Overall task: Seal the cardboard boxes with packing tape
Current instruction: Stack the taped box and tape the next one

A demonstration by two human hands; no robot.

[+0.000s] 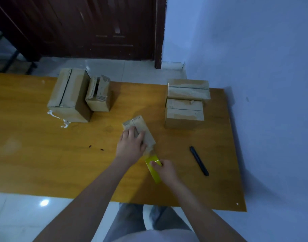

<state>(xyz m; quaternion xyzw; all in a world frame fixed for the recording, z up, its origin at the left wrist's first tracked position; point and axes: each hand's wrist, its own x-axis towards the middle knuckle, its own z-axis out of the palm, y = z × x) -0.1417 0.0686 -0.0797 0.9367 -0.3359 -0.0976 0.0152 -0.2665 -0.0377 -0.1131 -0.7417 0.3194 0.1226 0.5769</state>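
cardboard box (141,130), a small one, is lying mid-table on the wooden table (44,154), with the left hand (131,145) pressing flat on its top. the right hand (164,169) is gripping a yellow tape roll (152,167) just beside its near end. four more boxes are standing farther back, and a black pen (199,161) is lying to the right.
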